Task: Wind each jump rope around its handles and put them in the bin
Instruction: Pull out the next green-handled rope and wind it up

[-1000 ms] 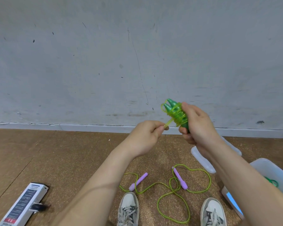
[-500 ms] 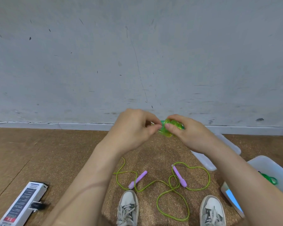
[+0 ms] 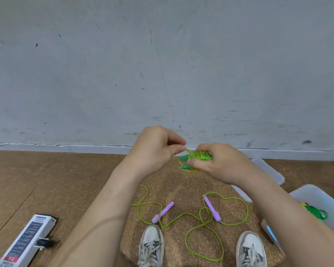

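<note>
My right hand (image 3: 218,162) grips a green-handled jump rope (image 3: 198,157) whose green cord is wound around its two handles, held sideways at chest height. My left hand (image 3: 156,149) pinches the loose cord end at the bundle's left side. On the cork floor below lies a second jump rope (image 3: 204,224), unwound, with two purple handles and a looping green cord. A translucent white bin (image 3: 314,195) stands at the right edge, with a wound green rope (image 3: 316,212) inside it.
The bin's lid (image 3: 268,174) lies flat on the floor behind my right arm. A white printed box (image 3: 25,241) lies at the lower left. My two sneakers (image 3: 151,245) stand at the bottom. A grey wall rises right ahead.
The wound bundle has dropped from upright to lying sideways. My left hand has come in from pulling the cord and now pinches its end right at the bundle.
</note>
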A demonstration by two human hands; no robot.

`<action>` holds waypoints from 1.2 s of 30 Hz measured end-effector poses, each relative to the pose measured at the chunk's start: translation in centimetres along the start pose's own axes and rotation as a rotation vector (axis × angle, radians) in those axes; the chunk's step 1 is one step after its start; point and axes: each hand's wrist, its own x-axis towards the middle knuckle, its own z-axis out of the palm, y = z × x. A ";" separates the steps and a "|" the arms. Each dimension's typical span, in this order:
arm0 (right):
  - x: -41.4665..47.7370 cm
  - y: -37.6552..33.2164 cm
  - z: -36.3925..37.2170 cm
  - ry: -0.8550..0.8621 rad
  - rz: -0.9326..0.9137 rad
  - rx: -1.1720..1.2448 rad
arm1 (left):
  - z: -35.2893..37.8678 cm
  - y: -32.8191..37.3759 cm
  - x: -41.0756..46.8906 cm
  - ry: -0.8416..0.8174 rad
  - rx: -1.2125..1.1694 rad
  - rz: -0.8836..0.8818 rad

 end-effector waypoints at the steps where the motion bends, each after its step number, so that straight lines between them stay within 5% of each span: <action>1: -0.1 0.1 -0.3 -0.022 -0.011 0.027 | -0.2 -0.3 0.0 -0.021 0.137 0.041; 7: -0.3 0.9 -1.4 -0.189 -0.125 0.219 | -0.1 -0.6 0.4 -0.120 0.347 0.199; 12: -0.9 0.9 -2.8 -0.337 -0.191 0.643 | -0.1 -0.5 0.1 -0.269 -0.364 0.010; 16: -0.7 1.0 -2.7 -0.373 -0.213 0.896 | 1.2 0.2 0.1 -0.161 -0.864 -0.089; 26: -0.3 1.2 -1.7 -0.504 -0.204 1.391 | 2.1 1.6 0.2 -0.060 -1.365 -0.123; 30: -0.4 0.4 -0.4 -0.647 -0.306 1.683 | 1.0 2.2 -0.2 -0.036 -1.301 0.049; 36: -0.1 -1.0 1.2 -0.778 -0.335 1.869 | -1.1 3.1 -0.8 0.100 -0.812 0.225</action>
